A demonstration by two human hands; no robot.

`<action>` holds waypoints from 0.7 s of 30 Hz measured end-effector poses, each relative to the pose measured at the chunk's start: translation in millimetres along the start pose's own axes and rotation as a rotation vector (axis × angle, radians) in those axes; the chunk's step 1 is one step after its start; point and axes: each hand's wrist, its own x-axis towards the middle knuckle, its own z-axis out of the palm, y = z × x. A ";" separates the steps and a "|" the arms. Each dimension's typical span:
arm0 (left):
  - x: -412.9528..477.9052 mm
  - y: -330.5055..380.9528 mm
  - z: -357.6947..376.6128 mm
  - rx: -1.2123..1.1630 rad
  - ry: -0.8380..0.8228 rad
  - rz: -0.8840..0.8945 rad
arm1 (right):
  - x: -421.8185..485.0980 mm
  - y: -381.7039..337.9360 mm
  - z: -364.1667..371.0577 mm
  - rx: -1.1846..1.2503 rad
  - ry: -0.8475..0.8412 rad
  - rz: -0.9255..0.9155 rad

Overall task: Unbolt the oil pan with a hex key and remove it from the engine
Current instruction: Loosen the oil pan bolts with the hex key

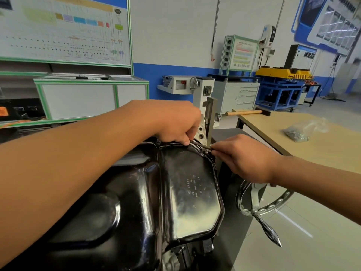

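- The black, glossy oil pan (185, 192) sits on top of the engine, its flat face up. It fills the lower middle of the view.
- The hex key (201, 145) lies low across the pan's far right corner, along the rim.
- The left hand (175, 122) reaches over the pan, and its curled fingers grip the left end of the hex key.
- The right hand (242, 157) pinches the key's right end between its fingertips, just beside a bolt (206, 151) in the rim.
- A chrome hand wheel (254, 204) with a crank handle sits below the right wrist.
- On the wooden surface (273, 137) to the right lie a clear plastic bag (304, 130) of metal parts and, farther back, a hammer (244, 112).
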 end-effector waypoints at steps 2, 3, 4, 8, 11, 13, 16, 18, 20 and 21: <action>1.7 -4.0 -0.8 -0.037 0.010 0.000 | 2.4 5.0 -2.9 -0.016 0.016 -0.017; 3.0 -5.3 -0.4 -0.044 0.009 0.003 | 3.9 8.1 -4.3 -0.042 0.014 -0.027; 4.2 -6.6 0.3 -0.050 0.009 0.005 | 5.7 11.6 -5.9 -0.065 0.010 -0.041; 6.5 -12.2 0.9 -0.101 0.012 -0.011 | 18.6 25.4 -17.9 -0.121 -0.016 -0.098; 9.1 -13.1 2.5 -0.101 0.010 -0.004 | 24.3 33.9 -22.3 -0.212 -0.013 -0.166; 10.5 -13.5 3.4 -0.100 0.010 0.001 | 25.5 38.5 -23.4 -0.284 -0.025 -0.224; 11.9 -14.4 2.9 -0.099 0.001 0.000 | 32.6 42.9 -29.1 -0.455 -0.083 -0.277; 11.8 -14.7 2.3 -0.097 -0.002 0.004 | 35.6 41.5 -33.8 -0.518 -0.111 -0.299; 11.7 -15.3 3.4 -0.095 0.005 0.010 | 34.2 41.5 -36.1 -0.529 -0.061 -0.365; 12.1 -15.5 4.7 -0.098 0.018 0.011 | 32.9 43.3 -35.9 -0.542 -0.017 -0.394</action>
